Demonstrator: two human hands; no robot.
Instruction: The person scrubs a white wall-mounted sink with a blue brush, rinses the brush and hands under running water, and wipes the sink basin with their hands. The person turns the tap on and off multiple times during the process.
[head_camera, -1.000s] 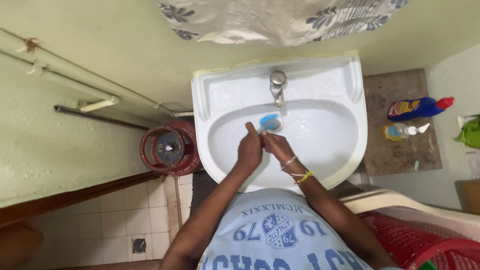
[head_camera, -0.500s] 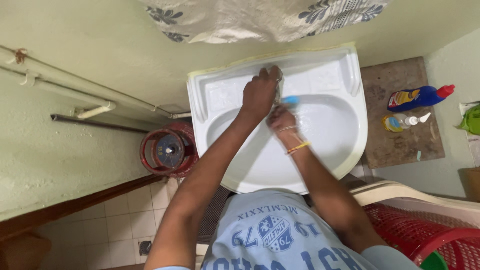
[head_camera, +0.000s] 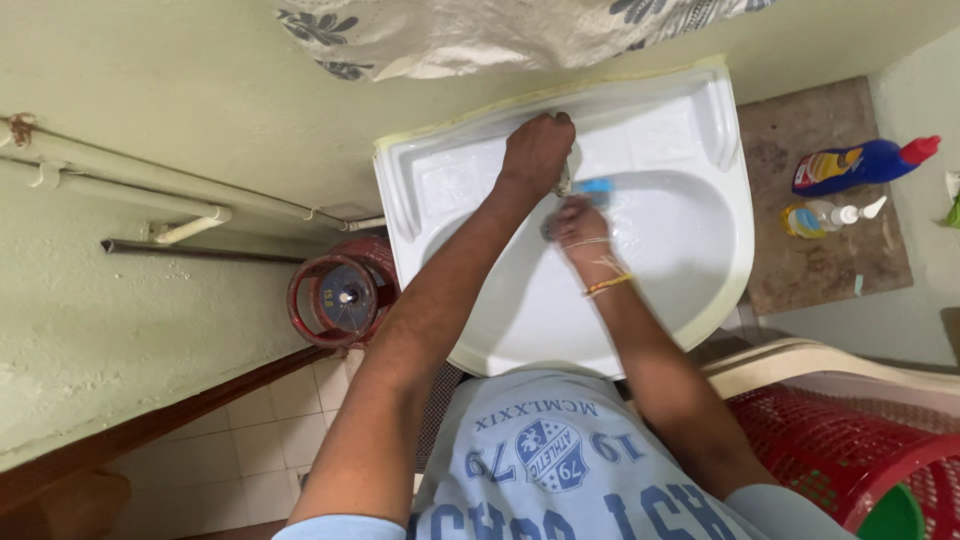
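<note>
I look straight down at a white wash basin (head_camera: 690, 290) fixed to a pale green wall. My left hand (head_camera: 536, 150) is closed over the metal tap at the back of the basin, hiding most of it. My right hand (head_camera: 577, 224) grips a blue brush (head_camera: 597, 186) just under the spout, its blue head sticking out to the right. Thread bands and a bangle circle my right wrist.
A red gas cylinder (head_camera: 340, 297) stands on the floor left of the basin. On a brown slab to the right lie a blue bottle with a red cap (head_camera: 860, 164) and a small clear bottle (head_camera: 828, 216). A red plastic basket (head_camera: 850, 450) sits at lower right. Pipes (head_camera: 150, 180) run along the left wall.
My left hand left the brush in the bowl and rose to the tap, closing on it. My right hand carried the brush up under the spout.
</note>
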